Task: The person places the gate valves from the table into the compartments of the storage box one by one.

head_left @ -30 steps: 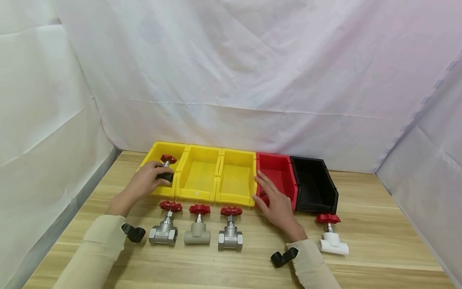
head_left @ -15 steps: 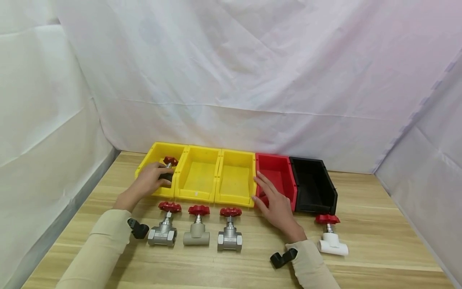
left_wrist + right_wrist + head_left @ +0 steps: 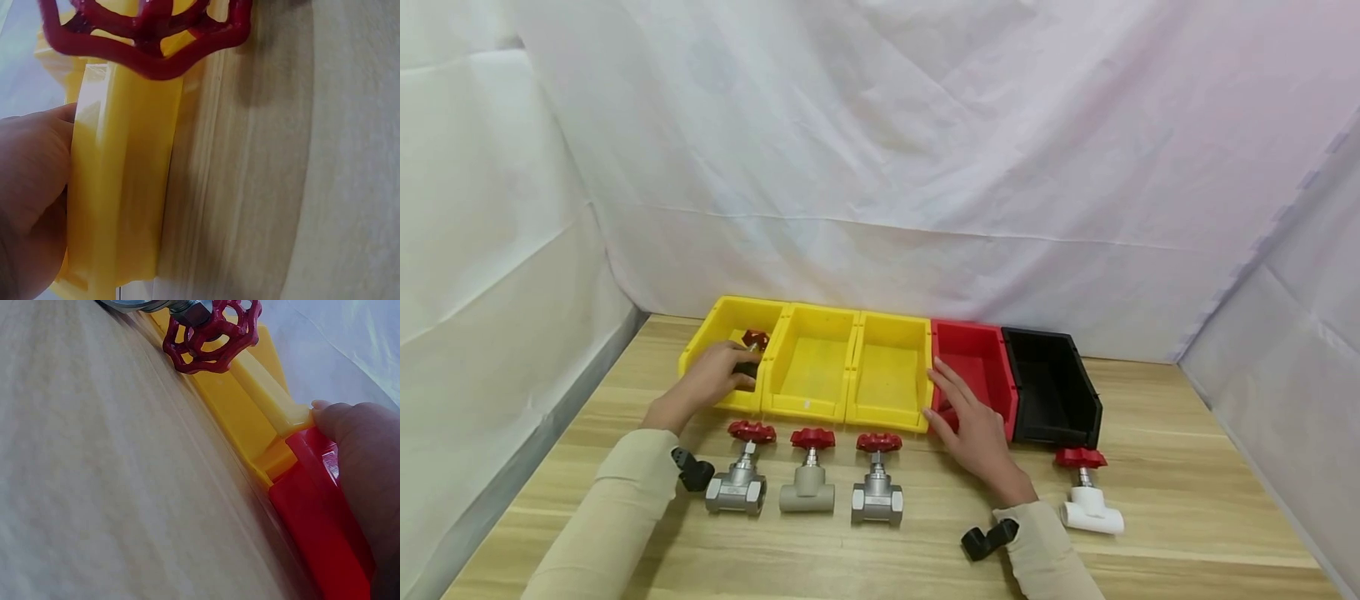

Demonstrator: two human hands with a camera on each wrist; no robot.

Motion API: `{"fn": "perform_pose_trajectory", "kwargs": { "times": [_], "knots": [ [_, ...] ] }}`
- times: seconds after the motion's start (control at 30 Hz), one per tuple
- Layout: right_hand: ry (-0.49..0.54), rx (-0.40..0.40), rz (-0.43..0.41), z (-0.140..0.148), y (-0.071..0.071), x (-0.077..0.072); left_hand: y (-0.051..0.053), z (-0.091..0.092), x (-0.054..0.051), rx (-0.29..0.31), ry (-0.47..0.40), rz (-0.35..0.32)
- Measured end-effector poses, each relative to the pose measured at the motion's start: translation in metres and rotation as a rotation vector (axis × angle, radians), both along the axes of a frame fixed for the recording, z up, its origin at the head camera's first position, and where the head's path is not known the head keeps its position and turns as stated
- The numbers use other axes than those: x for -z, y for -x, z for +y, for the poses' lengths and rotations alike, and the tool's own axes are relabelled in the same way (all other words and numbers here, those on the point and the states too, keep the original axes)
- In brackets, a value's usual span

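In the head view my left hand [image 3: 711,375] reaches into the leftmost yellow bin [image 3: 691,354]. It grips a valve [image 3: 755,340] with a red handwheel and a black body, low inside the bin; the fingers hide part of the body. The left wrist view has the bin's front wall [image 3: 125,187] covering the fingertips. My right hand [image 3: 973,421] rests over the red bin [image 3: 970,335] with fingers extended, touching the edge of the neighbouring yellow bin [image 3: 889,415]. In the right wrist view the thumb [image 3: 334,419] lies against that yellow corner.
On the wooden table before the bins stand a metal valve [image 3: 736,487], a beige valve [image 3: 808,487] and another metal valve [image 3: 877,496], all with red handwheels. A white valve [image 3: 1090,508] is at right. The row also holds a middle yellow bin [image 3: 805,404] and a black bin [image 3: 1052,383].
My left hand has lowered the black-bodied valve deeper into the leftmost yellow bin, shifting slightly right. The right hand has stayed in place.
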State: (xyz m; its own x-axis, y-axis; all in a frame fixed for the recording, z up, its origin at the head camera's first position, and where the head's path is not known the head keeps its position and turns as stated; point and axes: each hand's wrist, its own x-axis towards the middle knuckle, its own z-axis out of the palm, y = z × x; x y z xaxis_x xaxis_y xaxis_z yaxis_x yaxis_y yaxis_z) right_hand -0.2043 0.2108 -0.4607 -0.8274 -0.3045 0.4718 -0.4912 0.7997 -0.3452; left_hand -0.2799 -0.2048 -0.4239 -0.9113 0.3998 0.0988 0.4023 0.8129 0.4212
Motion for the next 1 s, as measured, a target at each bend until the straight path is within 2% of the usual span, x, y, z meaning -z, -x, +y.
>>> {"fn": "perform_pose_trajectory", "kwargs": {
  "times": [0.27,0.8,1.0],
  "knots": [
    [-0.001,-0.008,0.003,0.0009,0.0013,0.0003,0.0017,0.0011,-0.0005,-0.002,-0.005,-0.031],
    [-0.003,-0.024,0.009,-0.0016,0.0041,0.0001,0.0050,-0.0007,0.0013,-0.010,0.010,-0.040],
    [-0.002,-0.017,0.001,-0.0028,0.0033,0.0003,0.0035,-0.0016,0.0013,-0.026,0.006,-0.072]
  ]
}}
